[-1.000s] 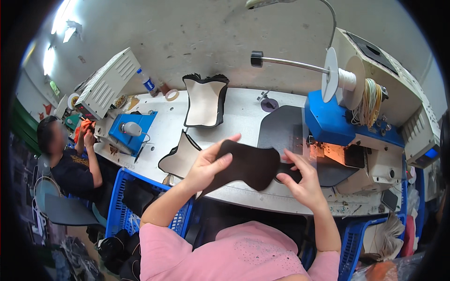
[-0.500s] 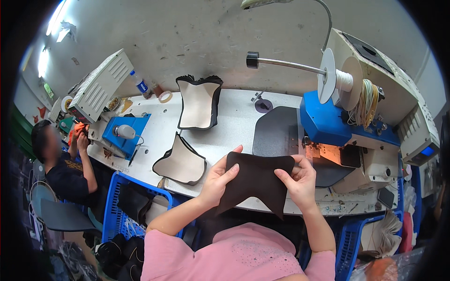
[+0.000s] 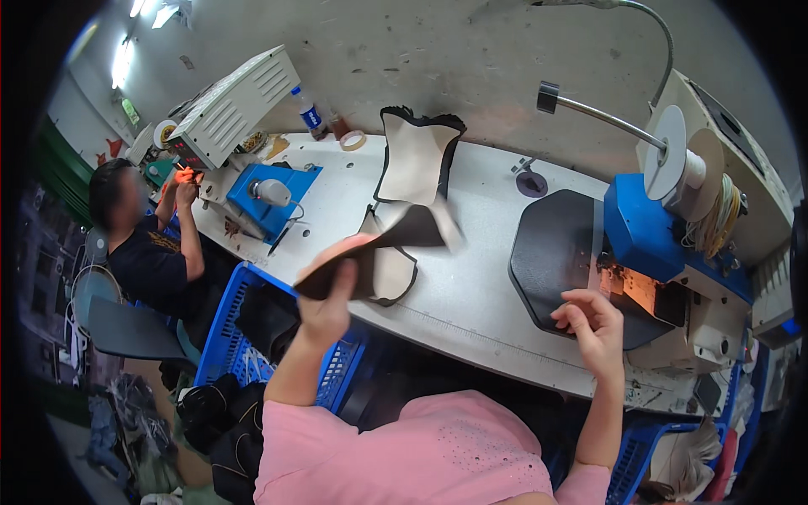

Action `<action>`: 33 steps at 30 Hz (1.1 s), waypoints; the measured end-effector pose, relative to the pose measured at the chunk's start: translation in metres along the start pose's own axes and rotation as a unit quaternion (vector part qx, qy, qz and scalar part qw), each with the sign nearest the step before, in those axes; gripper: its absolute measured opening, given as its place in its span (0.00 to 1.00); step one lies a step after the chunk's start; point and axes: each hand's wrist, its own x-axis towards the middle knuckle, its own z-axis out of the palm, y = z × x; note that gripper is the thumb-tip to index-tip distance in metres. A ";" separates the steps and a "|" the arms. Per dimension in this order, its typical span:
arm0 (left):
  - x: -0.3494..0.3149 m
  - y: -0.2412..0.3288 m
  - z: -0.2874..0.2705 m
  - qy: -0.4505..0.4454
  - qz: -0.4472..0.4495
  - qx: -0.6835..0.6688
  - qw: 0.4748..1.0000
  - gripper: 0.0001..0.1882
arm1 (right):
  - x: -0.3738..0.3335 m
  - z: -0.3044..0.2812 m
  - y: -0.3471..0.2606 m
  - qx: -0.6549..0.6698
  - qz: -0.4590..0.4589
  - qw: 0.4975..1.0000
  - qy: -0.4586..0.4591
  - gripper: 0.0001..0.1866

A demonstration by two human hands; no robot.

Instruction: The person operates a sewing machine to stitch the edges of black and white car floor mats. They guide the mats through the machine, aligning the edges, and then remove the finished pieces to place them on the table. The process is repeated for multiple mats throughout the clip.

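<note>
My left hand (image 3: 326, 307) is closed on the edge of a dark brown cut piece of material (image 3: 412, 229), its thumb on top. Motion blurs the piece, which is held over the table and partly hides the nearer stack of cut pieces (image 3: 396, 276), cream on top with dark edges. Behind it stands the taller stack of cut pieces (image 3: 417, 156), also cream with ragged dark edges. My right hand (image 3: 596, 326) is raised over the front of the black machine plate (image 3: 547, 252), fingers loosely bent and apart, with nothing visible in them.
At right stands a blue and white sewing machine (image 3: 644, 227) with a lit work area and a thread spool (image 3: 692, 168). A blue basket (image 3: 220, 324) is below the table's left front. Farther left, a co-worker (image 3: 151, 244) sits at another machine (image 3: 273, 202).
My right hand has let go of the dark piece and moved right toward the machine. My left hand has carried the piece left over the stacks. The view has shifted.
</note>
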 end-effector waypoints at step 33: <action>0.118 -0.196 0.051 0.082 -0.115 -0.006 0.990 0.10 | 0.000 -0.005 0.009 -0.015 -0.015 0.999 -0.041 0.06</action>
